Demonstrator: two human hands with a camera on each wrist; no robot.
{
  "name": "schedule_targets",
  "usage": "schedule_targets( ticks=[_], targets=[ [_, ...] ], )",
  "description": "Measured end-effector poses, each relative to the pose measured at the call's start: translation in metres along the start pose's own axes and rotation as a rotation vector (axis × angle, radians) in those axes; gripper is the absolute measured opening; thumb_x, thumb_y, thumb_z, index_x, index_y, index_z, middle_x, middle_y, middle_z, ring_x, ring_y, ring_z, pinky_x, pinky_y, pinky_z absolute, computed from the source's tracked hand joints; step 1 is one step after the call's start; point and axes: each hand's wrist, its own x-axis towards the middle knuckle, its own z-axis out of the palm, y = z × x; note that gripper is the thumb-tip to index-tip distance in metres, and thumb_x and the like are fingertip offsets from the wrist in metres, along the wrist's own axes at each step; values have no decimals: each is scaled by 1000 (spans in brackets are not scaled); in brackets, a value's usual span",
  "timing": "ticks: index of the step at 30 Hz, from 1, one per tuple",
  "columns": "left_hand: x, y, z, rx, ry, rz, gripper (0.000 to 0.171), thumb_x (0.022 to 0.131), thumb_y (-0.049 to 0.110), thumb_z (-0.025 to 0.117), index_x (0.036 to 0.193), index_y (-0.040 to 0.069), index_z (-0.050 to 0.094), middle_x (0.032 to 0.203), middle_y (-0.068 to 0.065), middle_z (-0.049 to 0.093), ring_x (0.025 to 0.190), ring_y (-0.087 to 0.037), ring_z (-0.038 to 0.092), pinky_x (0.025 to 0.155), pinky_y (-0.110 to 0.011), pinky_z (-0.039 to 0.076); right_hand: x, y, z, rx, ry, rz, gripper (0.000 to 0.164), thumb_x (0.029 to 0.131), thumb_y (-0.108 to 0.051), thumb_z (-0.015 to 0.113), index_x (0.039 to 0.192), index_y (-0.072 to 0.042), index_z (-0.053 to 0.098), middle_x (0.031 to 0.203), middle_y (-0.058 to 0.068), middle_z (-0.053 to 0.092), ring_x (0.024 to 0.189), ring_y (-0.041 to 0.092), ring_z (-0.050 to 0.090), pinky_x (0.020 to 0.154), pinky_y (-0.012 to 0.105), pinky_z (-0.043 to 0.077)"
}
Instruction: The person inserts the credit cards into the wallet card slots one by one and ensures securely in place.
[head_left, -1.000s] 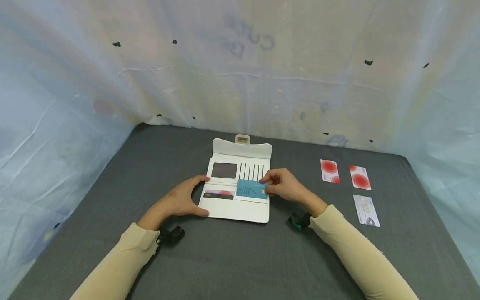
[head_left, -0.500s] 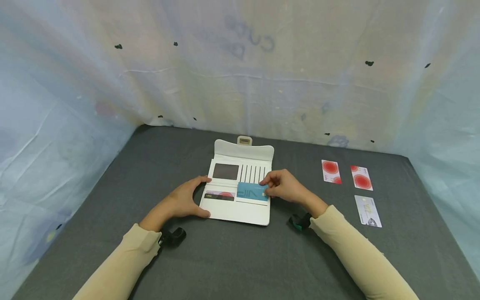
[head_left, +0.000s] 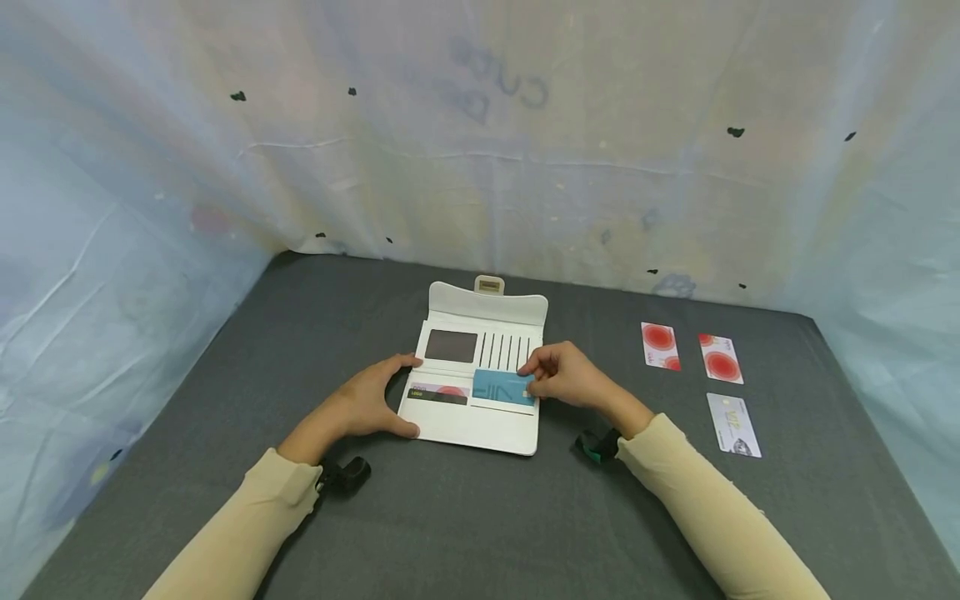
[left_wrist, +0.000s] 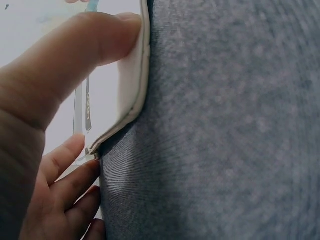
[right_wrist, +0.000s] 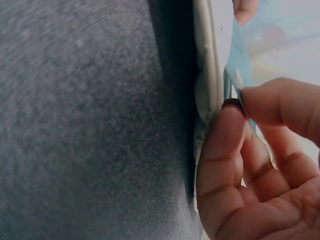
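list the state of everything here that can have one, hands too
white wallet, spread open on the table
flap, unfolded
clasp tab, unfastened
blue card, pinched at the wallet; insertion depth unclear
patterned card, tucked into the wallet
two red-and-white cards, loose, flat
silver card, loose, flat
left hand, resting at the wallet's edge
right hand, pinching the blue card
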Motion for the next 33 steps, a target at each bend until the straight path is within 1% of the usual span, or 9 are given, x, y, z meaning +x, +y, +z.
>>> schedule_targets(
  ticks=[7,10,12,17,19,20,24,30,33],
  targets=[
    [0,0,0,-1,5,6,103,58,43,90,145,22,39,153,-12,37,140,-35,35,108,-57,33,1,0,0,-7,-4,-22,16,78,3,71,95,1,71,76,15,67,60,9,54,57,24,48],
    [0,-1,0,4,10,9,103,58,43,90,145,22,40,152,-12,38,139,-35,36,107,-57,34,1,0,0,-16,-5,-22,17,79,4,70,97,3,69,78,17,67,61,9,52,57,23,47],
    [0,-1,1,6,11,6,103,58,45,90,145,22,39,152,-11,38,139,-35,37,107,-56,35,-2,-9,0,-34,5,-19,18,80,7,67,98,7,68,79,19,65,63,11,51,58,21,46],
    [1,0,2,22,18,-19,105,58,51,88,146,25,38,153,-9,37,139,-34,37,106,-56,35,-3,-13,0,-115,83,12,19,82,1,67,101,0,68,83,9,63,70,14,54,61,23,46],
    [1,0,3,36,21,-37,106,57,54,88,145,26,38,153,-10,38,138,-34,38,105,-57,36,-1,-4,1,-138,116,30,18,82,-3,70,100,-7,70,84,4,65,72,13,57,63,25,48],
    [1,0,3,41,22,-49,106,56,55,88,145,26,38,152,-10,39,138,-34,39,105,-57,36,-2,-5,1,-146,129,36,18,82,-5,70,100,-7,70,84,5,66,72,13,58,63,26,49],
    [1,1,4,56,24,-77,107,54,57,88,145,29,39,150,-10,41,136,-33,42,103,-57,38,-7,-7,2,-147,159,61,19,80,-7,73,99,-8,72,81,4,67,69,13,58,61,26,49],
    [1,1,4,64,31,-78,106,54,58,87,144,30,39,150,-9,41,136,-34,42,102,-58,38,-8,-6,2,-123,147,47,21,80,-2,71,101,-6,71,77,6,67,64,14,56,57,25,47],
    [1,3,3,63,29,-85,106,54,57,88,144,30,39,150,-9,41,136,-34,41,103,-58,38,-8,-5,3,-128,150,47,19,79,-2,72,98,-6,71,76,6,66,63,14,55,56,25,47]
  ],
)
